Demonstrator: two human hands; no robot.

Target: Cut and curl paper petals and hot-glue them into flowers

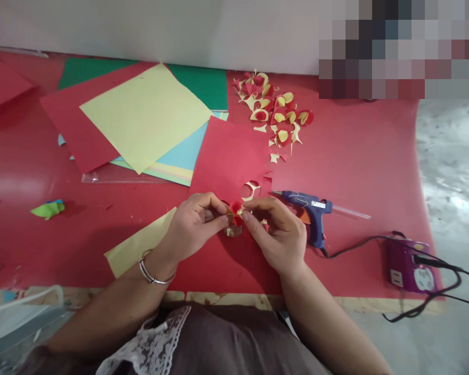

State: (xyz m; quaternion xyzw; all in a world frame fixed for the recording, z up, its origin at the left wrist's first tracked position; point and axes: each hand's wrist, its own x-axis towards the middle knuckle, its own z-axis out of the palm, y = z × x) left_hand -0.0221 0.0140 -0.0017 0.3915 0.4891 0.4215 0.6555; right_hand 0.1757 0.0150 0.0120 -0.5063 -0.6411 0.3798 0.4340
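Note:
Between the fingertips of both hands is a small red and yellow paper flower [235, 209]. My left hand [201, 221] pinches its left side, thumb against forefinger. From the other side my right hand [275, 226] pinches it too, and the fingertips hide part of it. Beneath my hands lies a red paper sheet [232, 151] with round holes cut near its lower part. A yellow paper ring scrap [252, 189] rests just above my right fingertips. Right of my right hand, a blue hot glue gun [307, 203] lies on its side with a clear glue stick in its back.
Several finished red and yellow paper pieces [283, 117] and cut scraps lie at the back. Coloured sheets, with a yellow one [148, 120] on top, overlap at left. A purple power box [410, 265] with black cables sits at right. A green paper piece [49, 209] lies far left.

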